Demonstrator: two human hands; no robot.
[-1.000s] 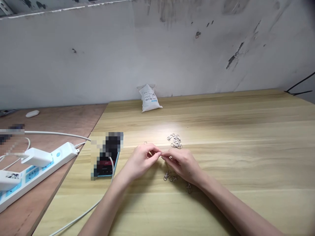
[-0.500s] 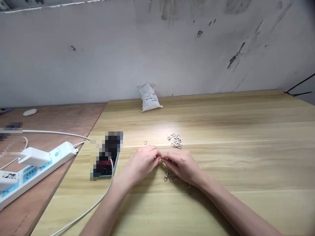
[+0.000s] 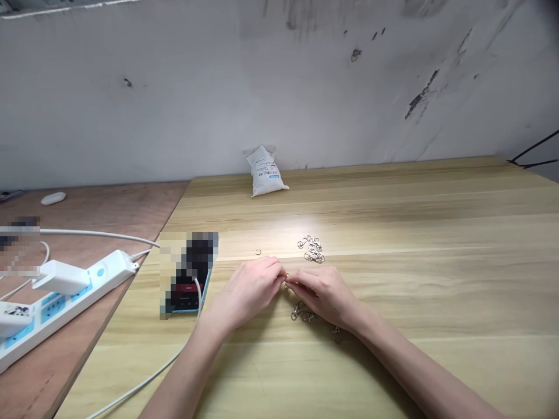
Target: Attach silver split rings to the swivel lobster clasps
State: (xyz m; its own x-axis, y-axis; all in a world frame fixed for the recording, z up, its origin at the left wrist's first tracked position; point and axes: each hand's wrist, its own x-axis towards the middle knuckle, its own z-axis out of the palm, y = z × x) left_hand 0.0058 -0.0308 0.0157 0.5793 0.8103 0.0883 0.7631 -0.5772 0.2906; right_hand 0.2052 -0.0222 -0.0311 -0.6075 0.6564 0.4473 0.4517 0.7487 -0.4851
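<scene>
Two bare hands meet over the middle of a pale wood-grain desk (image 3: 419,302), drawn closer than a second earlier, with the open gap between the fingertips now gone. The left hand (image 3: 248,289) and right hand (image 3: 323,294) are held knuckles up. The fingers (image 3: 276,272) of the left hand and the fingers (image 3: 297,283) of the right are pinched narrowly, tip to tip, on a tiny metal piece (image 3: 287,276), whose glint is all that shows; its exact form is hidden.

Just beyond the hands, toward the far edge, lie a tangled cluster of silver swivel clasps (image 3: 311,249) and a lone small metal ring (image 3: 258,252). Two more clasps (image 3: 301,312) lie just below the right hand, with another (image 3: 336,334) close by. A white sachet (image 3: 265,171) stands at the far edge of the desk, against a scuffed white wall (image 3: 279,75).

Near the desk's left edge, a pixelated device (image 3: 188,273) with a blue rim trails a white cable (image 3: 174,352) toward the near edge. Beyond that edge, a white power strip (image 3: 109,267) with a plugged-in adapter (image 3: 61,277) rests on a plywood bench (image 3: 96,209).
</scene>
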